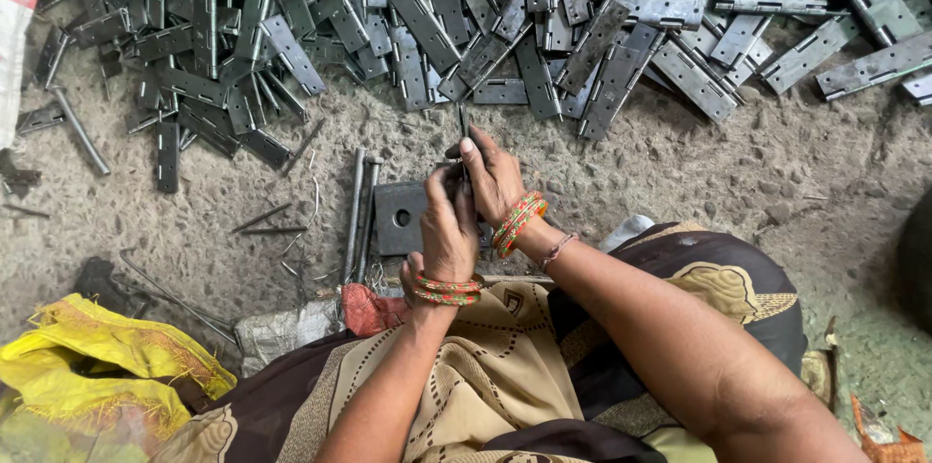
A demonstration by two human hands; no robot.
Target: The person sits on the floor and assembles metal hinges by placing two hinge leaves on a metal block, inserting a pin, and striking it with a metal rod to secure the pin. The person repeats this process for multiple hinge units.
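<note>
- At the centre of the frame the left hand [449, 230] and right hand [493, 177] close together on a small dark hinge [456, 172], held just above a square steel block [400, 217] lying on the floor [680, 172]
- Right hand fingers pinch a thin pin [463, 123] that stands upright over the hinge; left hand is wrapped round the leaves
- To do this well, I judge: keep the knuckles lined up and the pin straight
- A heap of grey hinges [485, 26] fills the upper frame; loose rods [357, 206] lie left of the block
</note>
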